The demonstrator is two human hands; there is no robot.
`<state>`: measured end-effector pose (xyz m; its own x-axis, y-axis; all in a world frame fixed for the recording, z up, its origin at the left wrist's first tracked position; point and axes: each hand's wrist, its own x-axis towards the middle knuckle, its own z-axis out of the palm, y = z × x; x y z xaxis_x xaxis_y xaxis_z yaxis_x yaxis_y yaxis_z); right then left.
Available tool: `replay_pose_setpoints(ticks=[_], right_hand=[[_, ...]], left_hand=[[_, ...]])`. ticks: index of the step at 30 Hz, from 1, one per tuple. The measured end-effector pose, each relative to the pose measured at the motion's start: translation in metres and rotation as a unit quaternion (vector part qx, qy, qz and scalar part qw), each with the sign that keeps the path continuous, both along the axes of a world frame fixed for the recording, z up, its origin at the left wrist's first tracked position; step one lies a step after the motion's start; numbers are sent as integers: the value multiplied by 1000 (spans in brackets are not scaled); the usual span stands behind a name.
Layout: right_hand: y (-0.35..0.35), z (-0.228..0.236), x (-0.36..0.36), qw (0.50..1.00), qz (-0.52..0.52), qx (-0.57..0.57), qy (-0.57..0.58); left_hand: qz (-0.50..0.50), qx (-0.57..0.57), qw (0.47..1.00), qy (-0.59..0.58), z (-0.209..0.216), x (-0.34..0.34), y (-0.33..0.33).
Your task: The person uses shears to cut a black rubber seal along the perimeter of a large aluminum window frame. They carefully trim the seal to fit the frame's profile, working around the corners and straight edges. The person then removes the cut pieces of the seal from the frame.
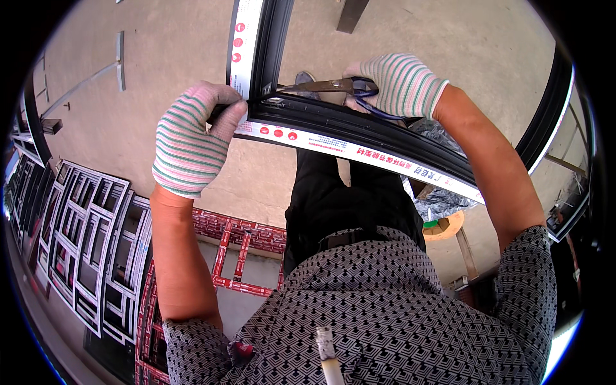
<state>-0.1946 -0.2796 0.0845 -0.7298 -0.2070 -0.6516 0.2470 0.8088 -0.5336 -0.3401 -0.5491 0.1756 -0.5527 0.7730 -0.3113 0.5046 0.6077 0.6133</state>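
Note:
A black window frame (359, 122) with white printed protective film on its outer faces lies across in front of me. My left hand (196, 138), in a striped knit glove, is at the frame's corner. Its thumb and forefinger are closed at the film-covered edge, pinching something dark that I cannot make out. My right hand (401, 86), gloved alike, grips a pair of scissors (321, 86) with blue handles. The metal blades point left, and their tips reach the inside of the same corner. Whether the blades touch anything there is hard to tell.
Several finished frames (90, 237) lean in a stack at the left. Red-wrapped profiles (240, 253) lie below at left. Crumpled plastic film (443, 202) and a roll of tape (446, 226) are behind the frame's near bar. A lit cigarette (328, 356) shows at the bottom.

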Motion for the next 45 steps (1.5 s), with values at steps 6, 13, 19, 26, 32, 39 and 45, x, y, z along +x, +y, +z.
replay_pose_setpoints(ticks=[6,13,19,26,32,39,45], right_hand=[[0,-1,-7,1000,20,-19,3],[-2,-8,-6,999,10,-21,29],[0,-17,-13,999,25,-34,24],[1,-12,-26,998,41,-41,35],[0,-5,-37,996,80,2,41],[1,-6,-37,995,73,10,63],[5,1,-36,995,83,-6,48]], left_hand=[[7,2,1000,-7,2,0,-1],[7,9,1000,-6,-1,0,-2],[18,7,1000,-13,-4,-2,-3],[20,3,1000,-1,-5,-3,-1],[3,12,1000,26,-4,-2,3],[-2,-4,1000,24,0,-4,8],[7,-12,1000,8,4,-3,11]])
